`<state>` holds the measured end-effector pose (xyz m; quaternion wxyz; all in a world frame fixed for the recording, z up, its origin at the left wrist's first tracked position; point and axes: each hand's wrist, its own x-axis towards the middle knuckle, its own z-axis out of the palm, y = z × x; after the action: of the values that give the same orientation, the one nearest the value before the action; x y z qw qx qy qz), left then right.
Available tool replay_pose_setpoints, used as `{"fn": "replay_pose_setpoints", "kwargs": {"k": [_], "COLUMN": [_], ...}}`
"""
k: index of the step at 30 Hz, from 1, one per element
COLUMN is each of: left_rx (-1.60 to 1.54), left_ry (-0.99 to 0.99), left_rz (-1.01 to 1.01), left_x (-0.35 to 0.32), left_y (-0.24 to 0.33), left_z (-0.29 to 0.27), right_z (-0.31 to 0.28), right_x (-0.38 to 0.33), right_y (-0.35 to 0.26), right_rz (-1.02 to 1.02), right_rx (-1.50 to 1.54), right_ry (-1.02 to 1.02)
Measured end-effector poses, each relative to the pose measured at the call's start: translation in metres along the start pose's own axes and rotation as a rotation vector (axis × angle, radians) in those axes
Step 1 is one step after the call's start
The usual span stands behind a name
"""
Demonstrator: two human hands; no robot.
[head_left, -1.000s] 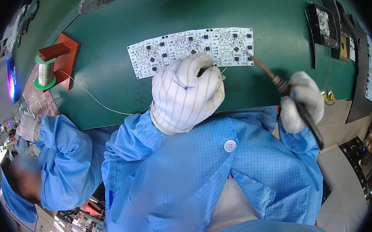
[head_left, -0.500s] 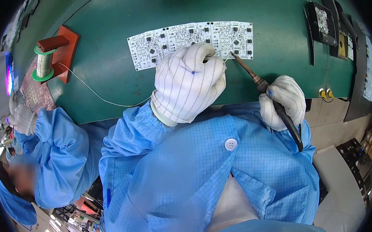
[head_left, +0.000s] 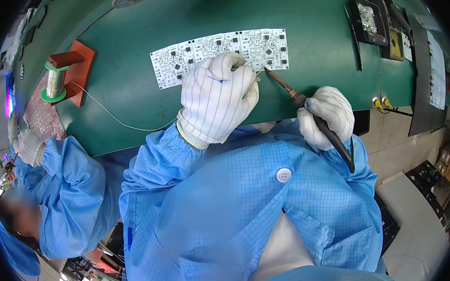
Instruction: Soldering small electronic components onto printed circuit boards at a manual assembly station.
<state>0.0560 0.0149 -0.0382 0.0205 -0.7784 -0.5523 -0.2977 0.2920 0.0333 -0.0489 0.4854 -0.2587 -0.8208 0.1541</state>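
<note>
My left hand (head_left: 218,100) is pinching the solder wire (head_left: 113,116) in a closed grip, now feeding its end onto the white circuit board (head_left: 213,50) on the green surface (head_left: 304,9). My right hand (head_left: 327,115) is gripping the soldering iron (head_left: 306,108), whose tip has moved in to meet the wire, so a joint is being made.

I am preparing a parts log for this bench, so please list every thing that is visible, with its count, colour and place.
circuit board panel: one, white with small black parts, on the mat ahead of the hands
solder wire spool: one, silver on a green reel, red stand at left; its wire runs to the left hand
soldering iron: one, black handle, tip at the panel's near edge
table mat: one, green
tray: one, black, far right
co-worker's sleeve: one, blue, at left
left hand: white glove, over the panel
right hand: white glove, gripping the iron
</note>
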Motion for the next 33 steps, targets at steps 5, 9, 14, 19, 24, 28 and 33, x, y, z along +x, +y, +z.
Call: {"fn": "replay_pose_setpoints", "kwargs": {"k": [5,9,14,19,24,28,33], "left_rx": [-0.016,-0.043,-0.056,-0.061,0.005,0.046,-0.009], "left_ry": [0.098,0.020,0.048,0.051,0.010,0.118,0.136], "left_rz": [0.002,-0.051,0.022,-0.026,-0.069,0.013,0.008], "left_x": [-0.002,-0.004,0.005,0.005,-0.005,-0.005,-0.004], "left_y": [0.000,0.001,0.009,0.007,0.000,-0.004,-0.004], "left_z": [0.004,0.000,-0.007,-0.001,0.005,0.010,0.009], "right_z": [0.004,-0.001,0.000,-0.003,0.006,0.009,-0.004], "right_x": [0.002,0.006,0.013,0.007,0.003,-0.001,-0.013], "right_y": [-0.001,-0.003,-0.010,-0.005,-0.001,-0.002,-0.004], "right_rz": [-0.092,-0.068,-0.101,-0.053,-0.032,-0.034,0.278], "right_rx": [-0.024,0.001,-0.049,-0.073,0.034,-0.037,0.123], "right_ry": [0.027,-0.031,0.074,-0.038,-0.022,0.010,0.205]}}
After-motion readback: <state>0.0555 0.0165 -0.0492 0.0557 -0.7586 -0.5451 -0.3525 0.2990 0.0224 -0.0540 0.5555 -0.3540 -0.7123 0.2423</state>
